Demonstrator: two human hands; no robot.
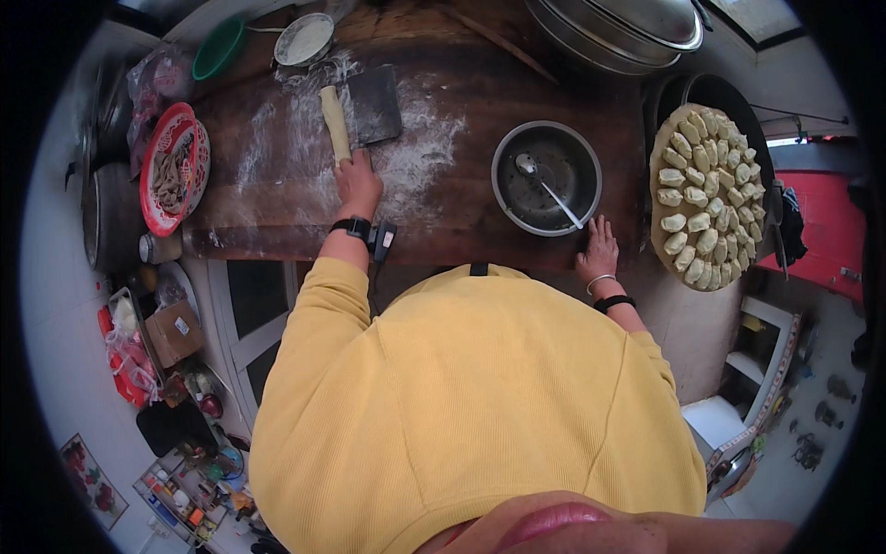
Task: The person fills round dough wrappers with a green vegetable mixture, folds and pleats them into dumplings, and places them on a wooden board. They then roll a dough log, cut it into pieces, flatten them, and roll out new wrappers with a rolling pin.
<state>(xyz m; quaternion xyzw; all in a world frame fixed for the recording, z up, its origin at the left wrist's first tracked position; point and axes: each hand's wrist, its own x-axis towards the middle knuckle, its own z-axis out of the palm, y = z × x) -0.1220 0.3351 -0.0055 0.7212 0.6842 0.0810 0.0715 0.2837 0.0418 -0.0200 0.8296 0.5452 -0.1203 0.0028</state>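
My left hand (358,181) is on the floured wooden table, its fingers at the near end of a rolled log of dough (335,124). Whether the fingers grip the dough or only touch it cannot be told. Beside the log lies a cleaver's broad dark blade (374,105); its handle seems to be near or under my left hand. My right hand (599,248) rests flat at the table's front edge with nothing in it, close to a metal bowl (497,181). A metal spoon (562,203) leans inside the bowl, which holds dark residue.
Many filled dumplings (699,221) cover a round board (659,253) at the right. A flour bowl (304,40), a green basin (219,48) and a red-rimmed enamel basin (149,181) stand left. A wooden rolling pin (502,43) and a large steamer (609,52) are at the back.
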